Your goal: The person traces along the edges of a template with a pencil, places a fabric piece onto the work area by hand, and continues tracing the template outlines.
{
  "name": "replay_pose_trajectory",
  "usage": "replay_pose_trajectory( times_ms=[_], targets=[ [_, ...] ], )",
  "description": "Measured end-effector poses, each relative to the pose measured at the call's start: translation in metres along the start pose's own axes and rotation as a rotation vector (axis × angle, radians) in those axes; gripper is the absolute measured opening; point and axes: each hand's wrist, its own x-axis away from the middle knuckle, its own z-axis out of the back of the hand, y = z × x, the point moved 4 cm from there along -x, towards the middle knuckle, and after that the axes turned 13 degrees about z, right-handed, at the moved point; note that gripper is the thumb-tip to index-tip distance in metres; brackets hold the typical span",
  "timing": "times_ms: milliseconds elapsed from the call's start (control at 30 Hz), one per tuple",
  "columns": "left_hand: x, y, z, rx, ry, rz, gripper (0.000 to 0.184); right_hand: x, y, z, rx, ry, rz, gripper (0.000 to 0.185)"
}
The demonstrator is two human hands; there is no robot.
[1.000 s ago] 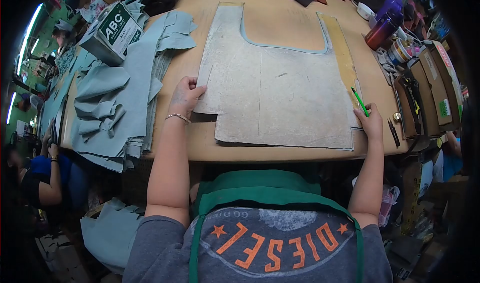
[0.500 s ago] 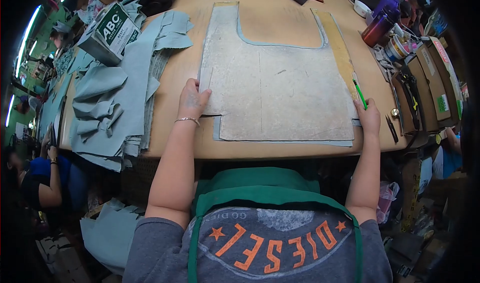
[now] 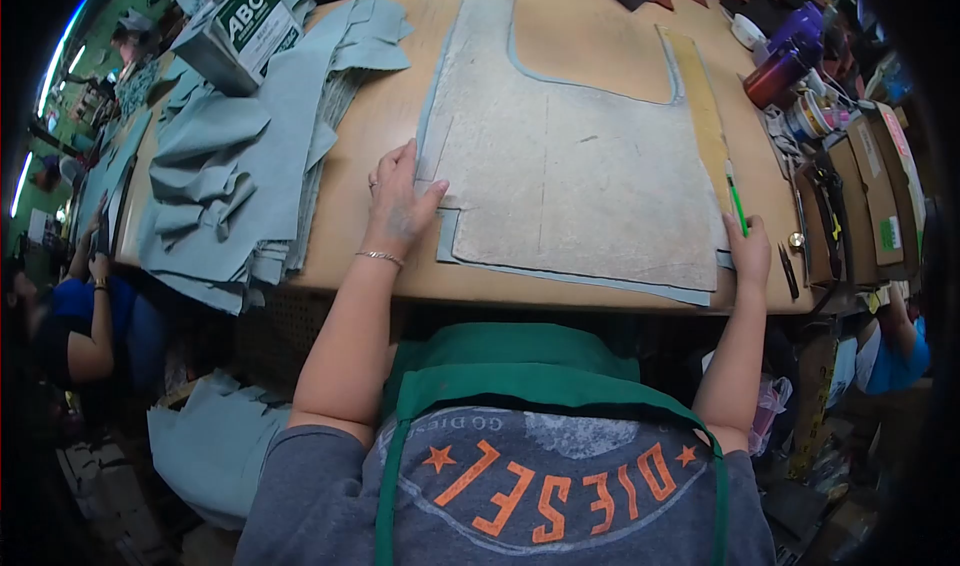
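Surface: I stand at a tan tabletop. Flat on it, close to my edge, lies a large grey-white template, worn and scuffed, with a deep U-shaped cutout at the far side and a yellowish strip along its right arm. Beneath it is a pale blue-green sheet, which shows as a margin along the left and near edges.

Left hand: thumb and fingers apart, palm down, thumb at the template's left edge just above the notch. How hard it presses, I cannot tell.

Right hand: closed around a slim green pencil, tip pointing away from me, beside the template's right edge.

Surroundings: a stack of pale blue-green pieces to my left, with a boxy green-and-white can on it.

Risks (judged): the two layers do not share an outline, so a light or uneven press at the left could let the template pivot over the sheet. A sideways push from the right hand could do the same. The near edges lie close to the tabletop's rim; my body or forearm could catch them and fold the sheet. The pencil tip, brushing the sheet by accident, could leave a stray mark.
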Motion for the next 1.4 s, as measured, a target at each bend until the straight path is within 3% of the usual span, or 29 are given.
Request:
replay_pose_trajectory(
  times_ms=[100, 200, 300, 367, 467, 567, 733, 833, 1067, 1167, 1267, 1367, 1400],
  targets=[
    [0.013, -0.009, 0.024, -0.067, 0.104, -0.106, 0.053, 0.004, -0.006, 0.004, -0.051, -0.038, -0.002, 0.048],
    [0.014, -0.028, 0.031, 0.038, 0.068, 0.069, 0.046, 0.008, -0.022, 0.006, -0.052, -0.042, 0.008, 0.048],
    [0.012, -0.023, 0.035, -0.106, 0.121, 0.029, 0.039, 0.008, -0.027, 0.005, -0.045, -0.058, 0.008, 0.048],
    [0.005, -0.016, 0.037, -0.032, 0.079, 0.032, 0.036, 0.007, -0.021, 0.006, -0.012, -0.07, 0.011, 0.047],
    [-0.012, -0.005, 0.028, 0.064, 0.002, 0.032, 0.033, 0.004, -0.021, 0.013, 0.152, 0.203, 0.317, 0.045],
    [-0.035, -0.014, 0.01, 0.049, -0.035, 0.117, 0.035, -0.01, -0.025, 0.004, -0.116, -0.024, 0.039, 0.043],
    [-0.057, -0.018, -0.008, -0.043, -0.109, 0.281, 0.041, -0.018, -0.008, -0.015, -0.193, 0.094, -0.068, 0.042],
    [-0.058, -0.011, -0.006, 0.157, -0.263, 0.37, 0.037, -0.026, 0.003, -0.012, -0.34, 0.068, -0.051, 0.041],
    [-0.075, -0.016, 0.0, 0.643, -0.231, 0.153, 0.029, -0.02, -0.01, 0.017, -0.518, 0.262, 0.038, 0.036],
    [-0.077, -0.007, 0.017, 0.477, -0.319, 0.248, 0.032, -0.012, -0.02, 0.033, -0.395, 0.172, 0.049, 0.039],
    [-0.087, -0.045, 0.003, 0.189, -0.402, 0.393, 0.045, 0.0, -0.017, 0.016, -0.325, -0.13, -0.097, 0.046],
    [-0.078, -0.041, -0.003, 0.076, -0.331, 0.403, 0.054, 0.02, -0.025, -0.005, -0.132, 0.001, 0.073, 0.05],
    [-0.074, -0.038, -0.002, 0.059, -0.28, 0.389, 0.056, 0.023, -0.034, -0.001, -0.122, 0.014, 0.027, 0.052]
  ],
)
